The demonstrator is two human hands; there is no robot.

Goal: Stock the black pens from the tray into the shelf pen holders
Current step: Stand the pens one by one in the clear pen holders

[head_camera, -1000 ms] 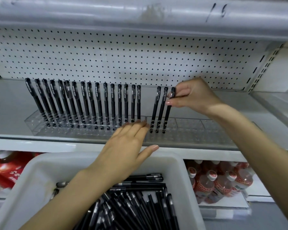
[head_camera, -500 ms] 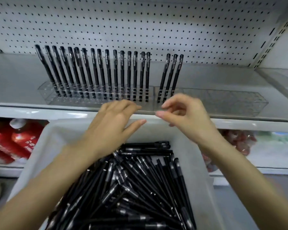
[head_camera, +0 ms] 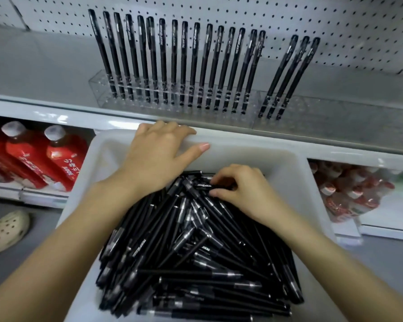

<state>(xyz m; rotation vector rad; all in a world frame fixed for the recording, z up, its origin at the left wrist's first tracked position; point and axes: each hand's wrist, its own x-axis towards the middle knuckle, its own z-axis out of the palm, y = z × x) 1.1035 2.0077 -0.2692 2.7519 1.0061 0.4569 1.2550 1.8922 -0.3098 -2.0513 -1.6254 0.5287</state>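
A white tray [head_camera: 261, 156] in front of me is heaped with loose black pens [head_camera: 196, 252]. My left hand [head_camera: 158, 156] rests on the tray's far rim, fingers over the edge and thumb stretched along it. My right hand [head_camera: 240, 191] is down in the pile at the far end, its fingertips and thumb pinching a black pen [head_camera: 201, 185]. On the shelf, a clear pen holder [head_camera: 172, 98] carries a long row of upright black pens [head_camera: 184, 63]. A second clear holder [head_camera: 349, 115] to its right has three pens [head_camera: 289, 75] at its left end.
White pegboard [head_camera: 289, 19] backs the shelf [head_camera: 33, 66]. Below the shelf, red-labelled bottles [head_camera: 44, 156] stand at the left and smaller bottles [head_camera: 354, 191] at the right. A cream clog [head_camera: 5, 231] is on the floor at the lower left.
My right hand has left the three pens in the right holder and dropped into the tray, where it now pinches a pen. My left hand settled on the tray rim. The view tilted down.
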